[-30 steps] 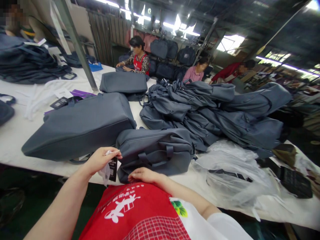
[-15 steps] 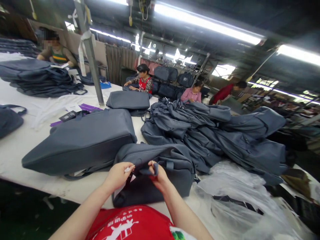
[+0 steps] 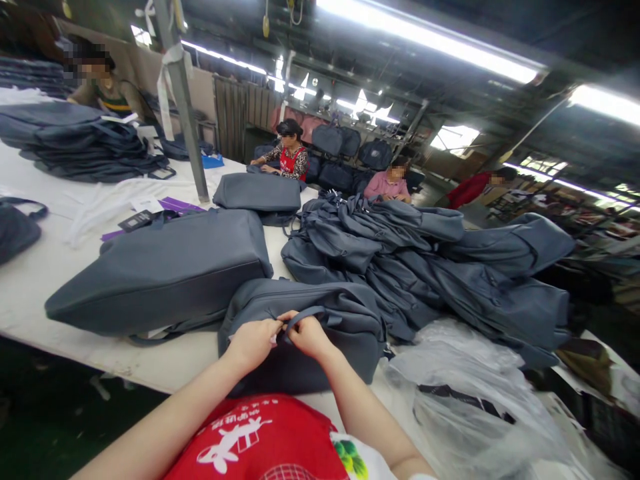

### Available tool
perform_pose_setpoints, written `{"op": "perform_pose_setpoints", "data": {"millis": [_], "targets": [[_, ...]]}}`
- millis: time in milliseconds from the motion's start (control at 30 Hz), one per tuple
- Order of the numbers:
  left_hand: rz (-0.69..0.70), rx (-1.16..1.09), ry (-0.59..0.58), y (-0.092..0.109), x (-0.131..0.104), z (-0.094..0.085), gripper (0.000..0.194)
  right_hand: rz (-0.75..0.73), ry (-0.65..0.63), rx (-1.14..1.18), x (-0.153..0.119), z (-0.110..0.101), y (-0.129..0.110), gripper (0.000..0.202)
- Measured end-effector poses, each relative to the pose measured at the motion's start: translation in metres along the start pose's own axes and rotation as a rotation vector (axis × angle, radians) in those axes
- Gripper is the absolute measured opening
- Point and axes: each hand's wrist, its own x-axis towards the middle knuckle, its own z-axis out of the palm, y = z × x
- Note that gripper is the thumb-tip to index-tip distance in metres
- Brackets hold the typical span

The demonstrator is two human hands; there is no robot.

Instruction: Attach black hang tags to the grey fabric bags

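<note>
A dark blue-grey bag (image 3: 305, 299) lies on the table right in front of me, its zipped top towards my hands. My right hand (image 3: 307, 333) is closed round the bag's strap (image 3: 306, 312), which loops up over the fingers. Fingertips pressed together, my left hand (image 3: 256, 341) meets the right one at the strap. A small white tag (image 3: 273, 339) peeks out at the left fingers, and thin dark threads stick up above them. The fingers hide most of what is pinched there.
Another dark bag (image 3: 170, 273) lies to the left, a heap of bags (image 3: 380, 247) behind and right. Clear plastic bags (image 3: 465, 380) cover the right side. A metal post (image 3: 183, 113) rises from the table (image 3: 30, 287). Several co-workers (image 3: 287, 157) sit beyond.
My hands have come together: the left moved right with the tag, the right moved slightly left with the strap. Earlier a gap lay between them. The view has shifted slightly.
</note>
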Motion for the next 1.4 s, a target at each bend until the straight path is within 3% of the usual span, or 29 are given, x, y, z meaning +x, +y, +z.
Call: {"op": "perform_pose_setpoints", "data": {"millis": [167,367,700,933,1133,1267,1400], "targets": [[-0.021,-0.011,0.004,0.001,0.004,-0.001,0.035,0.020,0.027,-0.029,0.002,-0.002,0.005,0.033],[0.053,-0.082,0.021,0.004,-0.005,0.002,0.040,-0.072,-0.027,0.016,-0.007,-0.013,-0.009,0.047],[-0.013,-0.527,0.205,-0.008,-0.013,0.005,0.034,0.038,0.048,0.174,-0.005,-0.007,-0.007,0.013],[-0.142,-0.031,0.064,-0.002,-0.006,0.015,0.029,0.026,0.220,0.130,0.003,-0.003,0.005,0.026],[-0.186,0.031,0.090,0.005,0.007,0.026,0.034,0.098,0.304,0.246,0.004,0.006,0.010,0.018],[-0.160,0.025,0.116,0.002,0.002,0.026,0.032,0.077,0.109,0.284,-0.006,-0.001,0.009,0.023],[-0.139,0.038,0.121,0.000,-0.003,0.028,0.031,0.054,-0.101,-0.025,-0.014,-0.008,0.000,0.028]]}}
